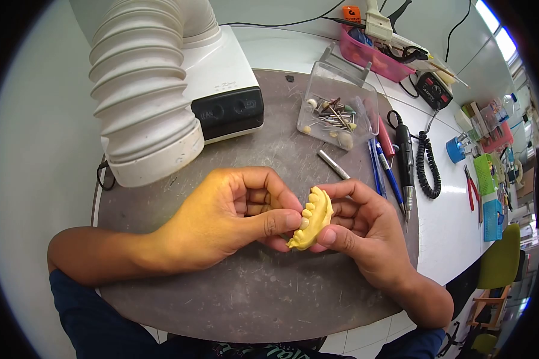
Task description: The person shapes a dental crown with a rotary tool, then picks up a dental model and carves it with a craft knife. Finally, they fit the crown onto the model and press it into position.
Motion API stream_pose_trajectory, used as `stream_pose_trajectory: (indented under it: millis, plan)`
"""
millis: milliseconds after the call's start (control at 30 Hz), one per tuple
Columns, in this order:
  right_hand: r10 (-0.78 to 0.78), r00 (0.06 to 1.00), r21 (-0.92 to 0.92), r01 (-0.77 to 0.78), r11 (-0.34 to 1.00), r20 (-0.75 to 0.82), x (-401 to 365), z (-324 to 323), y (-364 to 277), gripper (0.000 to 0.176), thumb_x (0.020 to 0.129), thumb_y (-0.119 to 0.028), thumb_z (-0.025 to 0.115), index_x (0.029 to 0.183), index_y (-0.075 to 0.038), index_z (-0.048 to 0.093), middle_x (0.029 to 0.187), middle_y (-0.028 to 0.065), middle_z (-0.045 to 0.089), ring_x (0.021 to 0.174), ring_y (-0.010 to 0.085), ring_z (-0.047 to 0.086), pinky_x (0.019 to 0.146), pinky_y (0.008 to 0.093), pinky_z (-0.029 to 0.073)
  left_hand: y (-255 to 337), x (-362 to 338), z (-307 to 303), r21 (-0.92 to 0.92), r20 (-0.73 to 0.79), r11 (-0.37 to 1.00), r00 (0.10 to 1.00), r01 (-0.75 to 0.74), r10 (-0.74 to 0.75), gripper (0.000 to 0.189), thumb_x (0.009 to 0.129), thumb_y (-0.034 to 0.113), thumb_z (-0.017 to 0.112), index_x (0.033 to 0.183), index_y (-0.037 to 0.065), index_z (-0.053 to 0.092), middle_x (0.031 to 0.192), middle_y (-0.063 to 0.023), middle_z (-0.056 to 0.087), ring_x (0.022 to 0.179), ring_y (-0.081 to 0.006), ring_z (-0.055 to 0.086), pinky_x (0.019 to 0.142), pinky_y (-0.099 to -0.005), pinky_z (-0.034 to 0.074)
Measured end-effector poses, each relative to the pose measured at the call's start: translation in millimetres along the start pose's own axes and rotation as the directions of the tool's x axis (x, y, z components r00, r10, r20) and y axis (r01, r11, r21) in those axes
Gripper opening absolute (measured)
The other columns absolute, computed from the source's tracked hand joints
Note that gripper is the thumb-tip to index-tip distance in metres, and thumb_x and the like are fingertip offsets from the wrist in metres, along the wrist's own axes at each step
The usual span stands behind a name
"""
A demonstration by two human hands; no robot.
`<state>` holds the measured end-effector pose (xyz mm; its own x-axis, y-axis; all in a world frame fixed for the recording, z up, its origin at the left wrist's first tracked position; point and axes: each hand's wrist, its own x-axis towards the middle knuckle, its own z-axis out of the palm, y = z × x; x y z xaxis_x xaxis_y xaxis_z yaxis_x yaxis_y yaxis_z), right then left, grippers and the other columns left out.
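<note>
Right hand (365, 230) grip pinches the yellow dental cast (315, 216); left hand (221, 221) grip pinches its teeth; worktop (251, 299) beneath both.

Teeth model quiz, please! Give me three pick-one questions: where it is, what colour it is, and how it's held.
1. Where is the teeth model? A in the box B over the mat C under the hose
2. What colour is it? A yellow B blue C pink
3. What holds it? A one hand B both hands C nothing
1 B: it is over the mat, away from box and hose. 2 A: it is yellow all over. 3 B: left hand and right hand both grip it.
</note>
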<state>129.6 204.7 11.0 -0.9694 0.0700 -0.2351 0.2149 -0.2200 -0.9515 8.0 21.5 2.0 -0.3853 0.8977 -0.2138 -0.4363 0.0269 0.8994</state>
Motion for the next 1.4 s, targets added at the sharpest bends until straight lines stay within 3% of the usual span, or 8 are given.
stream_pose_trajectory:
  millis: [1400]
  plan:
    - [-0.042,0.999,-0.060,0.043,0.997,0.022,-0.7,-0.3,0.5,0.049,0.083,-0.007,0.072,0.124,0.002,0.048,0.104,0.0109,0.062,0.091,0.0123,0.063,0.081,0.0237,0.055,1.8,0.5,-0.5,0.003,0.019,0.999,0.999,0.045,-0.045,0.020,0.088,0.008,0.066,0.101,0.000,0.055,0.098,-0.0090,0.062,0.088,-0.0118,0.063,0.076,-0.0244,0.055]
